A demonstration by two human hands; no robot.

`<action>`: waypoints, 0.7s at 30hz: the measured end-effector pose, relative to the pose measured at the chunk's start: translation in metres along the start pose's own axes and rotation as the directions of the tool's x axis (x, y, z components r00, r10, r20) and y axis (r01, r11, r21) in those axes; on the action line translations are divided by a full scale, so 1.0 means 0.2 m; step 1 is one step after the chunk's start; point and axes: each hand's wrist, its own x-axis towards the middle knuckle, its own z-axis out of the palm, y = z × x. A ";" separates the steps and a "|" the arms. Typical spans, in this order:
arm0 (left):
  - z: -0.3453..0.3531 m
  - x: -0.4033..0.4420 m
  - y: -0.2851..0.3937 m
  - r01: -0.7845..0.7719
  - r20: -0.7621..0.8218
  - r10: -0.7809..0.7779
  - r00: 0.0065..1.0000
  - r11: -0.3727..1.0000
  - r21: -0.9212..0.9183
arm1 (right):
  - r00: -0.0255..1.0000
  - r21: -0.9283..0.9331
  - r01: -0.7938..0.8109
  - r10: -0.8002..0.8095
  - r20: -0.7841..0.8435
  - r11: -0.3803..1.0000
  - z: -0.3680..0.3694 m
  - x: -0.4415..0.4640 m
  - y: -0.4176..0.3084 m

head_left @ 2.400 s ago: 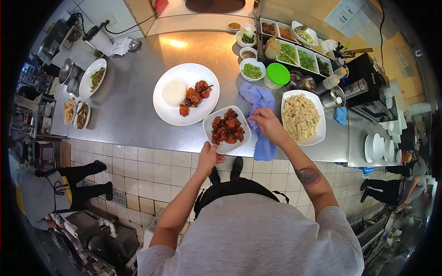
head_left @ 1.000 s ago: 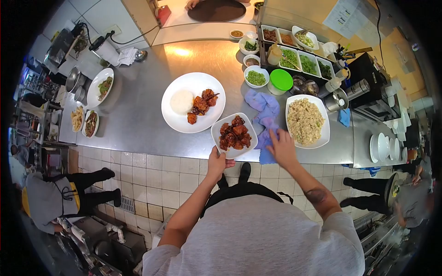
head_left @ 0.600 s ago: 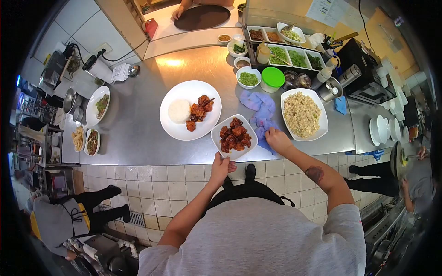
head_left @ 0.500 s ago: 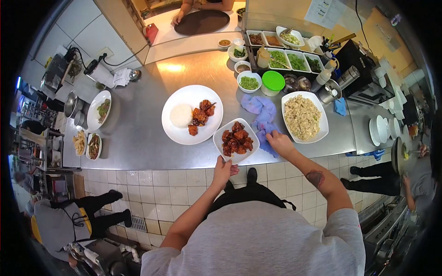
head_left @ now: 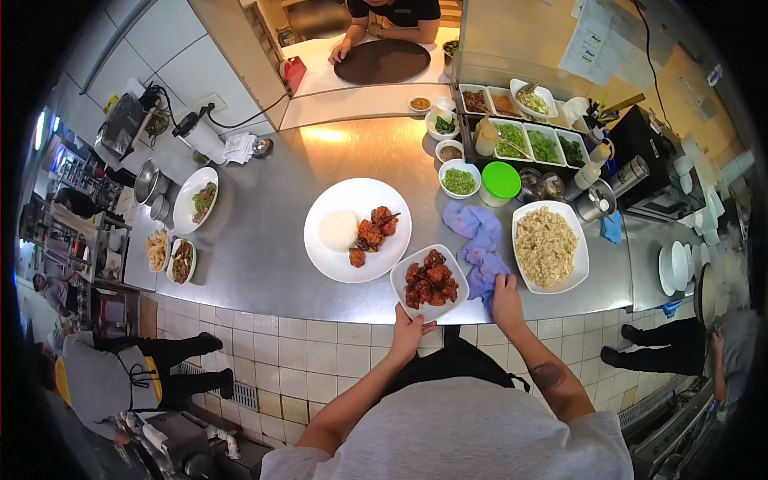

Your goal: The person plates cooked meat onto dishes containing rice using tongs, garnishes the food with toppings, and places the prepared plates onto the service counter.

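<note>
My left hand [head_left: 410,330] grips the near edge of a square white bowl [head_left: 430,282] of glazed red-brown meat pieces, at the counter's front edge. My right hand [head_left: 506,302] has its fingertips closed on the lower end of a crumpled purple cloth [head_left: 478,240]. Up and left of the bowl lies a round white plate [head_left: 358,272] with a rice mound [head_left: 338,230] and more glazed pieces [head_left: 373,230]. To the right of the cloth stands a square white dish of fried rice [head_left: 546,246].
Topping trays [head_left: 544,146], a green-lidded tub [head_left: 501,182] and small bowls [head_left: 459,178] stand at the back right. Several filled dishes [head_left: 194,200] sit at left. A person [head_left: 394,20] leans by a dark oval tray [head_left: 382,62]; others stand at both sides.
The view has shifted, so the counter appears lower. My right hand has gone from above the cloth to its near end and closed on it. My left hand stays at the bowl.
</note>
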 end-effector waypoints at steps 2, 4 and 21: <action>0.04 -0.02 0.02 -0.025 -0.037 0.023 0.999 0.999 -0.047 | 0.995 0.093 0.044 -0.051 0.082 0.995 -0.06 -0.01 0.04; 0.04 -0.01 0.03 -0.021 -0.054 0.020 0.998 0.999 -0.026 | 0.956 0.172 0.090 -0.133 0.260 0.981 -0.20 0.05 0.06; 0.46 -0.08 0.43 -0.174 -0.247 0.140 0.959 0.978 -0.119 | 0.945 -0.291 0.173 -0.242 -0.220 0.941 -0.51 2.13 0.38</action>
